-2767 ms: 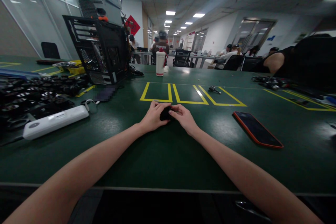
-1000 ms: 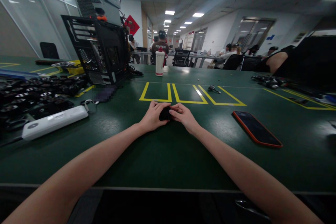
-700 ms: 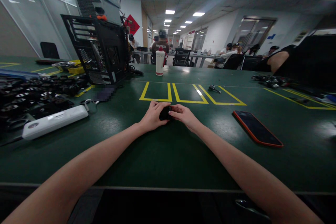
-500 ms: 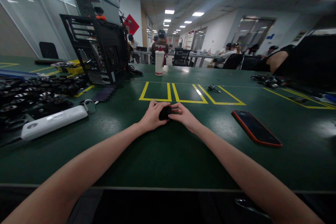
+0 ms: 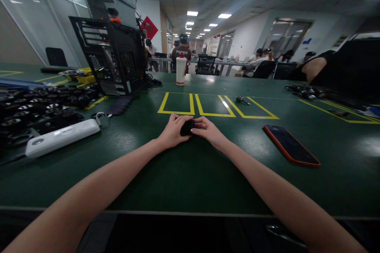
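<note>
In the head view a small black object (image 5: 187, 127) is between my two hands, low over the green table (image 5: 190, 174). My left hand (image 5: 173, 131) is wrapped round its left side, with the thumb below and the fingers above. The fingers of my right hand (image 5: 205, 129) pinch at its right edge. What exactly the object is cannot be made out. Yellow tape outlines (image 5: 178, 112) lie just beyond my hands, and a small dark metal part (image 5: 243, 101) rests in the right one.
An orange-edged phone (image 5: 291, 145) lies to the right. On the left are a white power strip (image 5: 63, 137), a heap of black parts (image 5: 53, 101) and an open computer case (image 5: 118, 57). A white cup (image 5: 181, 72) stands further back. People sit in the background.
</note>
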The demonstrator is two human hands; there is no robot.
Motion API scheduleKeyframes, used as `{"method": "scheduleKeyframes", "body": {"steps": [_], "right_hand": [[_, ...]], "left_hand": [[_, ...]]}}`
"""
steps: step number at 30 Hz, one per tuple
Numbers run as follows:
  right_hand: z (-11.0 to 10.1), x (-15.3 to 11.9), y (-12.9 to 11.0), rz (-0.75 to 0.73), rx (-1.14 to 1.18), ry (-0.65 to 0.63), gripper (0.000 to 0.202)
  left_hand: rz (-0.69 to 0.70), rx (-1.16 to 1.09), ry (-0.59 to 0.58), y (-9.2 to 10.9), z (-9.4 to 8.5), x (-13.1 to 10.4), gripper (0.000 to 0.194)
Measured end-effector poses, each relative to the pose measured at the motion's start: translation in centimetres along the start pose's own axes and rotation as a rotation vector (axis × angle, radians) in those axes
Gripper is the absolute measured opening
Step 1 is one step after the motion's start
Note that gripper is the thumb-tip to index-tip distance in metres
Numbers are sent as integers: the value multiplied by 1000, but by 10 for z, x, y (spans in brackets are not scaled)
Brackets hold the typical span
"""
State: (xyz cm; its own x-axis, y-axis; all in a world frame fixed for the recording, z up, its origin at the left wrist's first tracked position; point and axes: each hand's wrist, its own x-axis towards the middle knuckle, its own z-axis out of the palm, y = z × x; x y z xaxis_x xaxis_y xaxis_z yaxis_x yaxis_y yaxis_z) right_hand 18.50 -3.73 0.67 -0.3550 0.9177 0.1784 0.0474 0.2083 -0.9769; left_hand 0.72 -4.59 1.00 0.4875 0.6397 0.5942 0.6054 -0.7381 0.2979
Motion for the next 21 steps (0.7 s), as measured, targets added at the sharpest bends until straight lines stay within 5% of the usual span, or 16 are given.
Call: {"method": "scheduleKeyframes", "body": {"steps": [13, 21], "right_hand": [[2, 6, 3, 74, 60, 22, 35], [3, -1, -2, -54, 24, -4, 33]], "left_hand": [[6, -2, 2, 0, 0, 0, 61], [6, 0, -3, 1, -1, 0, 61]]}}
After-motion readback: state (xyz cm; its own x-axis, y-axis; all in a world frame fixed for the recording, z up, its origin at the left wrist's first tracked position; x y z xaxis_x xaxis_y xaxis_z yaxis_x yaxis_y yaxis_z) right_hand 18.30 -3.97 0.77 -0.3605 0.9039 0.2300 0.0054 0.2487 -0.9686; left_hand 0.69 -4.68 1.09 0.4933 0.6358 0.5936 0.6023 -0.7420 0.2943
